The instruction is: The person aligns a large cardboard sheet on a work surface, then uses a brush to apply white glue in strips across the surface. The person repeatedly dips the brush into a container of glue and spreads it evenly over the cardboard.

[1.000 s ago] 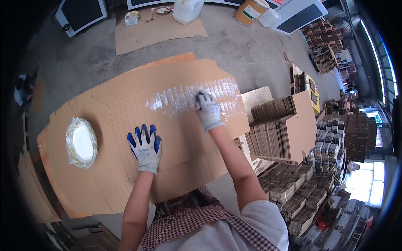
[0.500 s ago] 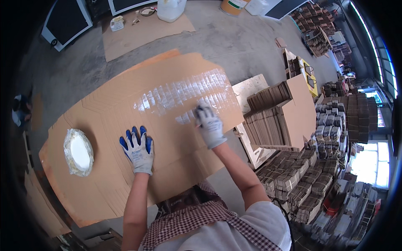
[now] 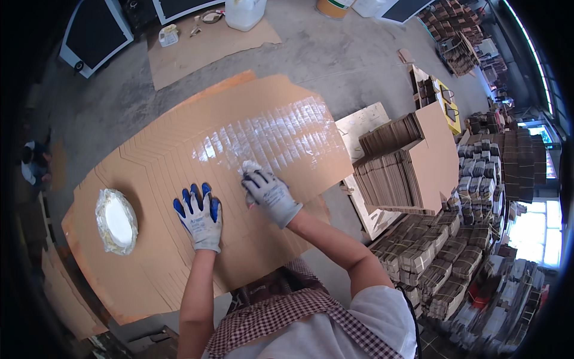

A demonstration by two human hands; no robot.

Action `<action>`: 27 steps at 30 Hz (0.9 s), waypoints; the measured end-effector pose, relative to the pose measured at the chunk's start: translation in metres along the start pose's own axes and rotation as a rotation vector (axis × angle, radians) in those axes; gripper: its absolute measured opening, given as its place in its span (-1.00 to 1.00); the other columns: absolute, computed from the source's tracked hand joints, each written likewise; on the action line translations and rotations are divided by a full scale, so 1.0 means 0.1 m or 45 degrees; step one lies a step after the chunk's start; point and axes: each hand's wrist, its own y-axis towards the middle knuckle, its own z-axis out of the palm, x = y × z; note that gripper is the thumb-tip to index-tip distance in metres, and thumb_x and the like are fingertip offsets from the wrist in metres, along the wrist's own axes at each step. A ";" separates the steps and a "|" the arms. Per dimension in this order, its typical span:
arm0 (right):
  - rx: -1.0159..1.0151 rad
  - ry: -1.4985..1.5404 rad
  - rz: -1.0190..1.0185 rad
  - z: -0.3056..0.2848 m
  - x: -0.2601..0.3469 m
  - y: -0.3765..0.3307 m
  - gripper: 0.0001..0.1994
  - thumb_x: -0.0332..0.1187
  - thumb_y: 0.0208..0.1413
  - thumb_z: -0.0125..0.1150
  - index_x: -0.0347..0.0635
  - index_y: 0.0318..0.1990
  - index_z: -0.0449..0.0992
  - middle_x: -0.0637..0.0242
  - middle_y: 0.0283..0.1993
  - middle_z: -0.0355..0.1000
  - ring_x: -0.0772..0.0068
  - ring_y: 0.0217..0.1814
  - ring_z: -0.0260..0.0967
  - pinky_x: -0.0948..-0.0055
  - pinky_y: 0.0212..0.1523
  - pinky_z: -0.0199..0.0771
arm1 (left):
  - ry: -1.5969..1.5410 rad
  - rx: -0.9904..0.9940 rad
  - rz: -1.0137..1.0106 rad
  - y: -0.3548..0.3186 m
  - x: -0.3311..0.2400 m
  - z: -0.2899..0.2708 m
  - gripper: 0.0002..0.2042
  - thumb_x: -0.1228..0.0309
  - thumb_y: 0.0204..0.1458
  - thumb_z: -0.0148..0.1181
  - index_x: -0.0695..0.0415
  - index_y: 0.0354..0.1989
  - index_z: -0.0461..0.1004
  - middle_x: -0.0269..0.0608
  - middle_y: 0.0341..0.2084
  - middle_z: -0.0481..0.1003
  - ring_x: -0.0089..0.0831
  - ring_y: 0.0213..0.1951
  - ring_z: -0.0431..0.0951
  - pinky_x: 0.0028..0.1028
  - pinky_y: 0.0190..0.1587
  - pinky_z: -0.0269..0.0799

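Note:
Overlapping brown cardboard sheets (image 3: 161, 239) lie fanned in steps on the surface before me. A wet, glossy white coating (image 3: 275, 134) covers their stepped edges on the far right part. My left hand (image 3: 202, 218), in a white glove with blue fingertips, rests flat on the sheets with its fingers spread. My right hand (image 3: 269, 194), gloved alike, is closed and low over the cardboard at the near edge of the coating. What it grips is mostly hidden; a whitish patch shows at its fingertips. Left of my left hand sits a plastic-wrapped oval container (image 3: 117, 222) of white matter.
On the right, folded cardboard pieces (image 3: 388, 170) stand stacked on a pallet (image 3: 373, 222). Bundled cardboard (image 3: 418, 263) is piled beyond. A white jug (image 3: 245, 13) stands on a floor sheet (image 3: 209, 51) at the far side. Another person (image 3: 36, 163) crouches at far left.
My right hand has swept left and slightly nearer across the cardboard, and white coating now shows by its fingertips. My left hand stays flat in its place. The view has shifted slightly.

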 end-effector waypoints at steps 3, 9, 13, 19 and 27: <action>-0.051 0.039 0.626 -0.16 -0.79 -0.01 -0.56 -0.25 0.15 0.24 -0.06 0.19 0.45 0.20 0.33 0.38 0.09 0.42 0.33 0.19 0.29 0.45 | 0.002 -0.004 0.005 0.00 0.00 -0.02 -0.47 0.11 0.28 0.11 -0.14 0.42 0.36 -0.09 0.43 0.26 -0.02 0.47 0.15 0.13 0.54 -0.21; -0.254 0.097 0.262 -0.14 -0.38 -0.27 -0.67 -0.36 0.20 0.21 -0.06 0.12 0.45 0.17 0.23 0.42 0.05 0.24 0.42 0.10 0.15 0.52 | 0.004 -0.041 0.011 -0.02 0.01 0.05 -0.49 0.11 0.25 0.12 -0.15 0.38 0.42 -0.09 0.41 0.29 -0.03 0.46 0.16 0.15 0.54 -0.21; -0.118 0.128 0.504 -0.17 -0.64 -0.25 -0.66 -0.33 0.22 0.20 -0.06 0.15 0.45 0.18 0.25 0.42 0.06 0.27 0.42 0.10 0.15 0.52 | -0.001 -0.018 0.006 -0.02 0.01 0.05 -0.47 0.10 0.24 0.14 -0.15 0.39 0.41 -0.09 0.42 0.28 -0.02 0.47 0.14 0.15 0.54 -0.22; -0.226 0.024 0.004 -0.16 -0.23 -0.19 -0.71 -0.32 0.20 0.17 -0.12 0.07 0.49 0.17 0.23 0.41 0.03 0.27 0.39 0.12 0.14 0.52 | 0.016 0.041 0.006 -0.05 0.04 0.05 -0.49 0.12 0.27 0.12 -0.10 0.39 0.40 -0.10 0.46 0.22 -0.04 0.51 0.08 0.10 0.55 -0.25; -0.048 0.185 0.876 -0.53 -1.33 0.05 -0.66 -0.34 0.16 0.25 -0.15 0.09 0.49 0.12 0.24 0.43 -0.02 0.21 0.40 0.10 0.21 0.45 | 0.016 -0.003 0.021 -0.02 0.00 0.02 -0.49 0.14 0.27 0.13 -0.10 0.40 0.39 -0.10 0.47 0.22 -0.03 0.51 0.08 0.10 0.55 -0.24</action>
